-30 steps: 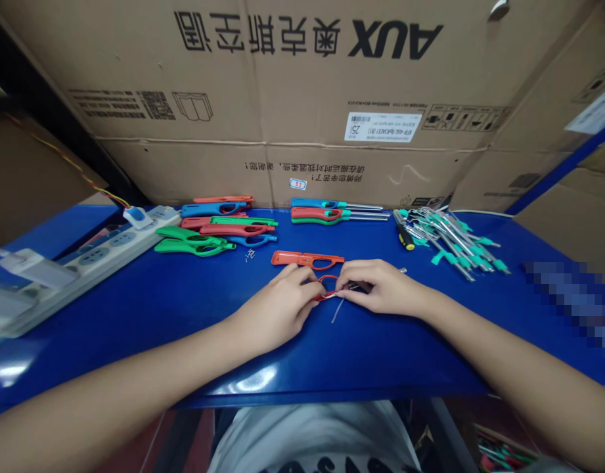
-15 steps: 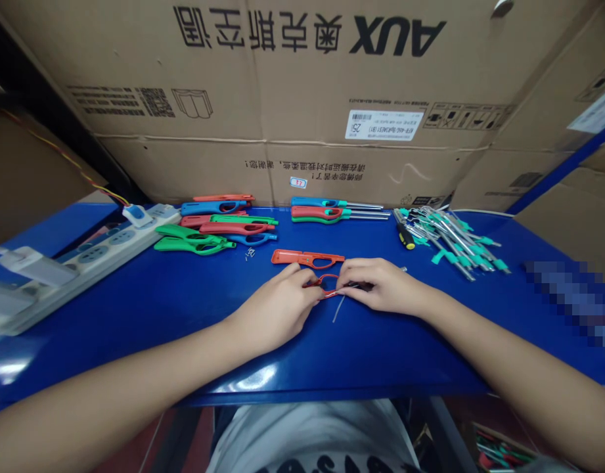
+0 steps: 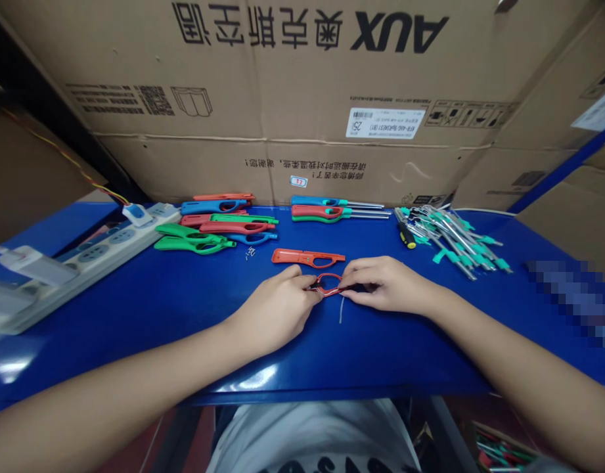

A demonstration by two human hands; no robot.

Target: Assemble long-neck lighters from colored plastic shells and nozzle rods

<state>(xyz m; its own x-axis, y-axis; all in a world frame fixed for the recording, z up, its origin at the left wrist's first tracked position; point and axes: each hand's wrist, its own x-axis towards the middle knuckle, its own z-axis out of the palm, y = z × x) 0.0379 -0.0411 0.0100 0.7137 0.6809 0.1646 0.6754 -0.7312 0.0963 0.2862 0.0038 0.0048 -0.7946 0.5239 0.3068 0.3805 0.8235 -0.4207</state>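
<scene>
Between my two hands is a red lighter casing (image 3: 330,291), its looped trigger guard showing in the gap. My left hand (image 3: 285,302) grips its left end with bent fingers that cover that part. The fingertips of my right hand (image 3: 376,284) pinch the other end, which they largely hide. A thin, pale tube or wire (image 3: 341,311) sticks out below the right fingertips toward me. Just beyond the hands an orange-red casing half (image 3: 308,258) lies flat on the blue table (image 3: 381,355).
Several coloured casings (image 3: 218,226) lie at back left, near small metal bits (image 3: 251,252) and a power strip (image 3: 98,256). Long-nosed lighters (image 3: 326,211) lie at back centre. Right of them are a yellow-black screwdriver (image 3: 407,236) and metal rods (image 3: 460,243). Cardboard (image 3: 302,85) stands behind.
My right hand has shifted slightly to the right, so more of the loop shows. The thin tube now hangs more upright. My left hand stays nearly in place.
</scene>
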